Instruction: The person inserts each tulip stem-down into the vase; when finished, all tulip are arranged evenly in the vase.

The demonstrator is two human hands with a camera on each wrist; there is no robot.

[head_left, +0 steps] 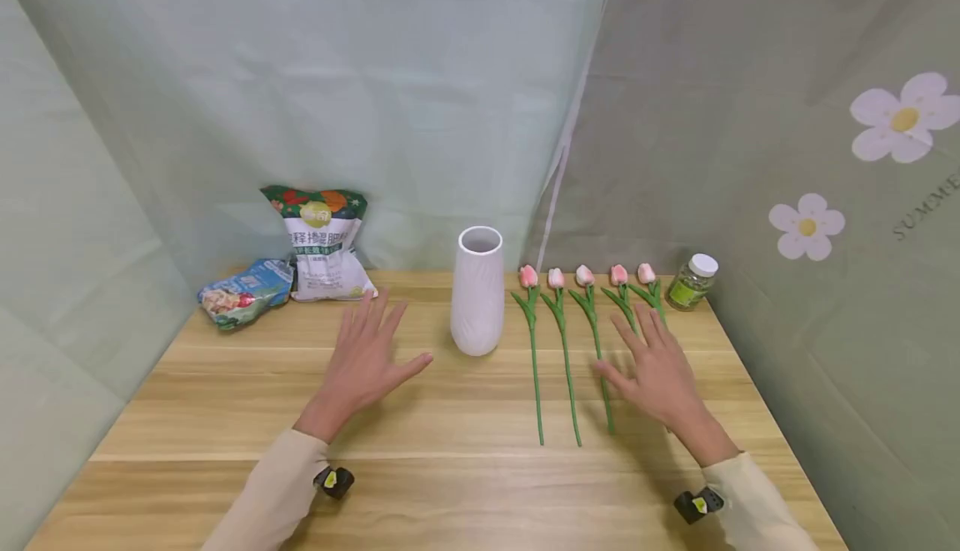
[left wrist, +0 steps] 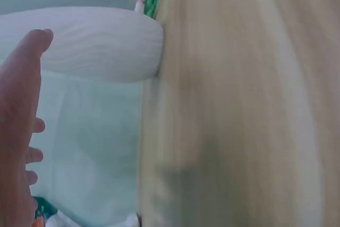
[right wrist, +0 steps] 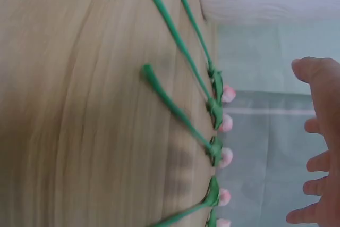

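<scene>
Fingers spread, my left hand (head_left: 365, 361) hovers over the table to the left of a white ribbed vase (head_left: 477, 301), holding nothing. The vase stands upright near the back, its round mouth facing up. Several pink artificial tulips (head_left: 585, 278) with green stems lie in a row to the right of the vase, blooms toward the back. Above the rightmost tulips is my right hand (head_left: 654, 368), its fingers spread and its palm bare; it hides part of their stems. In the right wrist view, the tulip stems (right wrist: 178, 111) lie on the wood below that hand.
At the back left, a white-and-green fertilizer bag (head_left: 324, 251) stands upright beside a blue printed packet (head_left: 251, 291). A small jar (head_left: 692, 283) with a white lid sits at the back right corner. Fabric walls (head_left: 360, 76) enclose the wooden table (head_left: 465, 484) behind and at both sides.
</scene>
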